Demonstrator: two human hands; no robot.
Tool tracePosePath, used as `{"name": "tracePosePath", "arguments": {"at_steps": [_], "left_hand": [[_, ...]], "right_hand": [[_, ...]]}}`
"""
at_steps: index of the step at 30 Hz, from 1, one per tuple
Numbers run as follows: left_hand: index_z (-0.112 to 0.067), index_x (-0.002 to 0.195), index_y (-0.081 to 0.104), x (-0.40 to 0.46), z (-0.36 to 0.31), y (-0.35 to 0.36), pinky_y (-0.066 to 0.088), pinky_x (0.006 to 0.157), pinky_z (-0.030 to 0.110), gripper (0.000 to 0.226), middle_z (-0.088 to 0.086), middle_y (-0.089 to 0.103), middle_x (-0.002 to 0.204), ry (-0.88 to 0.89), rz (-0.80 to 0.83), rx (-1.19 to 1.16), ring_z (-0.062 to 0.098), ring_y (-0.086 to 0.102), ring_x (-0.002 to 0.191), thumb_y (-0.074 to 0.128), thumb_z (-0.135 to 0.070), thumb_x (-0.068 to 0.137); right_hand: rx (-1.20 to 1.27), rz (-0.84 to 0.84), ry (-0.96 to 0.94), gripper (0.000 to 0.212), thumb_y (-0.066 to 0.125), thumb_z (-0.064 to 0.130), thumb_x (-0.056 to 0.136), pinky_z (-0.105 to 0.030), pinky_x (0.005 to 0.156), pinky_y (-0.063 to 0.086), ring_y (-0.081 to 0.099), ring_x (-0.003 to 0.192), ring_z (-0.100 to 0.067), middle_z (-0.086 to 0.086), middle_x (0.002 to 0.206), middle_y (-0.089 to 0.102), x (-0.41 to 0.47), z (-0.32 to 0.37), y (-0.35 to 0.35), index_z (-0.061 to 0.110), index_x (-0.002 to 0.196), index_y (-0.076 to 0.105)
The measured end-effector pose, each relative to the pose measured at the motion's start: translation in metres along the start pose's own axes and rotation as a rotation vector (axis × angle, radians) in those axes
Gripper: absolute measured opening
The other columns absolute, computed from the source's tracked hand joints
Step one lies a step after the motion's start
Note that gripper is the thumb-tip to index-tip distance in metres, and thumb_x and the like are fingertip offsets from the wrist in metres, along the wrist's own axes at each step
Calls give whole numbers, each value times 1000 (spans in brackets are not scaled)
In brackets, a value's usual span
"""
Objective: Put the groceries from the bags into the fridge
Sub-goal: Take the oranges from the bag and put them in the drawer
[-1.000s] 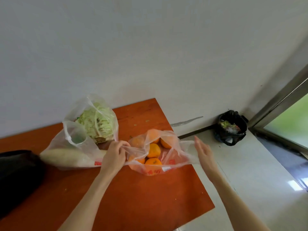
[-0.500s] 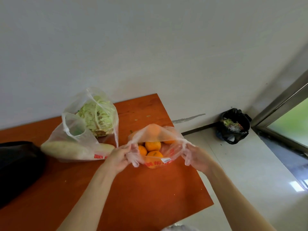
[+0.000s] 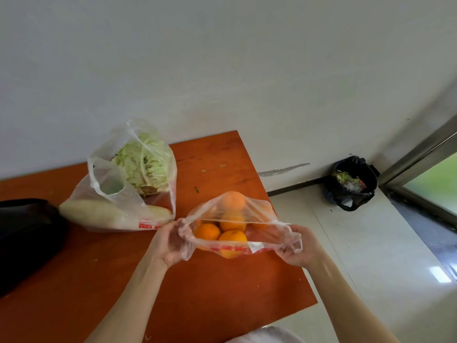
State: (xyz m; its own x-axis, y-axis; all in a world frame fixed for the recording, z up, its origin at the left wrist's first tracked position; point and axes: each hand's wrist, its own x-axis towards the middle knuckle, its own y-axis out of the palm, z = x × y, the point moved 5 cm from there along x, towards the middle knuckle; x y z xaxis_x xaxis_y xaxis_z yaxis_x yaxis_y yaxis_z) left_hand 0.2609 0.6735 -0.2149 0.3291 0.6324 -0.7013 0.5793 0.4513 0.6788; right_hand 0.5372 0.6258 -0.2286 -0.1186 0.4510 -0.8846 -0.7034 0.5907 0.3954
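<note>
A clear plastic bag of oranges [image 3: 247, 209] rests on the orange-brown table [image 3: 217, 164], its mouth stretched wide towards me. My left hand [image 3: 168, 241] grips the bag's left handle and my right hand [image 3: 300, 246] grips the right handle. Several oranges [image 3: 207, 231] show inside. Further left lies a second clear bag [image 3: 106, 184] holding a cabbage [image 3: 143, 167] and a long white radish [image 3: 91, 214]. No fridge is in view.
A black bag [image 3: 27, 238] lies at the table's left edge. A bin with a black liner [image 3: 351, 184] stands on the pale floor by the wall, next to a metal door frame [image 3: 420, 154]. The table's right edge is close to my right hand.
My right hand went from open beside the orange bag to gripping its right handle. Both hands have pulled the bag's mouth apart and drawn it towards me.
</note>
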Motion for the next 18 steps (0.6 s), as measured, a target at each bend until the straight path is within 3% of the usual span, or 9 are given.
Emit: {"name": "tracePosePath", "arguments": {"at_steps": [1, 3, 4, 6, 8, 9, 12, 14, 18], "left_hand": [[-11, 69, 49, 1, 0, -2, 44, 49, 17, 11, 1, 43, 45, 22, -34, 21, 9, 40, 36, 56, -7, 76], [-11, 76, 51, 4, 1, -5, 51, 66, 20, 19, 6, 51, 51, 78, -77, 43, 10, 43, 34, 41, -16, 90], [-8, 81, 55, 4, 1, -5, 54, 60, 23, 25, 10, 57, 61, 104, -80, 42, 12, 48, 36, 37, -19, 95], [-7, 90, 62, 4, 2, -8, 45, 39, 21, 29, 13, 62, 80, 115, -55, 24, 12, 54, 42, 38, -23, 95], [-11, 94, 66, 6, 2, -12, 43, 37, 20, 27, 10, 62, 91, 101, -41, 1, 11, 57, 48, 44, -26, 93], [-12, 96, 66, 6, 2, -12, 45, 38, 21, 27, 10, 62, 93, 100, -29, -15, 12, 59, 50, 44, -27, 93], [-13, 96, 63, 6, 9, -5, 47, 40, 20, 26, 9, 67, 82, 120, -2, -29, 12, 61, 48, 41, -28, 94], [-15, 90, 62, 6, 12, -4, 42, 35, 17, 25, 3, 66, 67, 129, -35, -17, 9, 54, 40, 42, -28, 94], [-11, 91, 61, 12, 10, -8, 30, 28, 16, 27, 1, 54, 55, 61, -95, 30, 6, 37, 30, 43, -30, 94]], "right_hand": [[-99, -29, 4, 13, 49, 12, 80, -18, 35, 40, 43, 46, -13, -9, 73, 47, 1, -2, -2, 3, 89, 50], [-259, -5, 13, 15, 49, 13, 80, -21, 42, 42, 42, 49, -14, -8, 71, 45, 7, -8, -2, 3, 91, 49], [-276, 37, 14, 12, 49, 13, 79, -24, 47, 43, 42, 46, -15, -8, 65, 45, 9, -10, 0, 4, 87, 49], [-154, 154, 3, 9, 47, 10, 77, -28, 53, 48, 47, 40, -18, -8, 54, 48, 12, -9, 8, 2, 75, 52], [34, 443, -64, 18, 44, 7, 77, -31, 55, 54, 58, 47, -22, -12, 55, 56, 14, -2, 24, 1, 67, 58], [58, 508, -122, 21, 43, 8, 77, -29, 56, 54, 60, 52, -21, -11, 58, 59, 11, 3, 31, 2, 67, 60], [166, 302, -198, 12, 49, 14, 78, -25, 58, 52, 59, 60, -18, -11, 68, 58, 25, 8, 18, 5, 84, 54], [260, 239, -180, 21, 38, 20, 92, -26, 63, 54, 59, 72, -19, -12, 81, 58, 28, 4, 9, 7, 97, 54], [366, 258, -194, 36, 33, 31, 97, -20, 45, 47, 60, 53, -14, -7, 73, 64, 30, 1, 6, 10, 95, 62]]}}
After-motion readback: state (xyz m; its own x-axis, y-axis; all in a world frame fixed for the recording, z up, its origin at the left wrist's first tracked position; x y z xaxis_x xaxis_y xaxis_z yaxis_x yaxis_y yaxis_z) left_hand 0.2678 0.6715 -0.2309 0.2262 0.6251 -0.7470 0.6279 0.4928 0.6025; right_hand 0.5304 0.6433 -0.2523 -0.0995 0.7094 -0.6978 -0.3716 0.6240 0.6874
